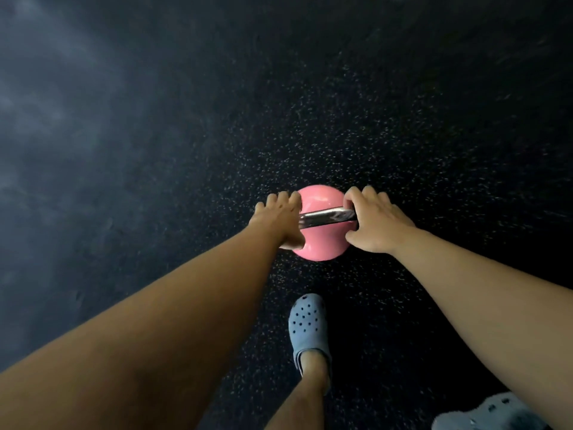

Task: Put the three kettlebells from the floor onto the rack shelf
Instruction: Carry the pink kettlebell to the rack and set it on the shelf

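Note:
A pink kettlebell (322,243) with a shiny steel handle (325,217) is seen from above, over the dark speckled floor. My left hand (279,221) grips the left end of the handle, fingers curled over it. My right hand (375,223) grips the right end the same way. Whether the kettlebell rests on the floor or hangs just above it cannot be told. No other kettlebell and no rack shelf are in view.
The black rubber floor (372,135) with light flecks fills the frame. My foot in a grey-blue clog (308,327) stands just behind the kettlebell; the other clog (486,414) shows at the bottom right corner.

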`<move>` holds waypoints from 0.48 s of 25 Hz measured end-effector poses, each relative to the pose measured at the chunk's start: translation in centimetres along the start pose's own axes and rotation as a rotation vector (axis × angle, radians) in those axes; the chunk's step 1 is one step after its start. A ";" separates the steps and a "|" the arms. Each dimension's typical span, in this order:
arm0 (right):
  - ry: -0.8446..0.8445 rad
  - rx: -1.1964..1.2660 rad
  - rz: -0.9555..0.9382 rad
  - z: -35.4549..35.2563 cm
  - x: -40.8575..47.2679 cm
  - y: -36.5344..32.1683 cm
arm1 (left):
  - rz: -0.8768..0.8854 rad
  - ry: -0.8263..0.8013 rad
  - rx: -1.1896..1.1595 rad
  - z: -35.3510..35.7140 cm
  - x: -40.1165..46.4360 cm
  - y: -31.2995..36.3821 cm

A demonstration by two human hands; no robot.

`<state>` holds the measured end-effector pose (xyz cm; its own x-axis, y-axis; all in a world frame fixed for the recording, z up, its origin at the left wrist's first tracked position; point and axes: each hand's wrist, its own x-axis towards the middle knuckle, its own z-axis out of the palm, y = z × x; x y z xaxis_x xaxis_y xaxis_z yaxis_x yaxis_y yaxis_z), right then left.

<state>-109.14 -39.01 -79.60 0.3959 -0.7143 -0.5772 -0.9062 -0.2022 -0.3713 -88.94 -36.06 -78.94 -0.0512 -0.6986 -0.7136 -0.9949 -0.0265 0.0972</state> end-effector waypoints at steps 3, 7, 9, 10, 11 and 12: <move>0.027 -0.094 -0.014 2.1 2.4 -0.9 | 0.029 0.039 -0.183 1.7 1.6 -1.1; 0.012 -0.006 -0.073 4.6 4.4 -0.2 | 0.101 -0.020 -0.269 4.1 3.3 -1.9; -0.024 0.025 -0.090 4.3 5.1 0.3 | 0.139 -0.030 -0.284 4.3 3.7 -2.2; -0.074 -0.007 -0.110 4.0 5.2 0.4 | 0.159 -0.056 -0.294 4.2 3.6 -2.2; -0.125 -0.035 -0.132 3.7 4.8 0.4 | 0.176 -0.091 -0.295 4.1 3.2 -2.0; -0.153 -0.048 -0.140 3.7 4.2 0.6 | 0.195 -0.114 -0.278 4.0 2.8 -1.5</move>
<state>-107.51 -39.67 -84.90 0.5335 -0.5671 -0.6276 -0.8451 -0.3270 -0.4229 -87.97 -35.10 -83.87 -0.2626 -0.6257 -0.7345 -0.9047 -0.1049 0.4129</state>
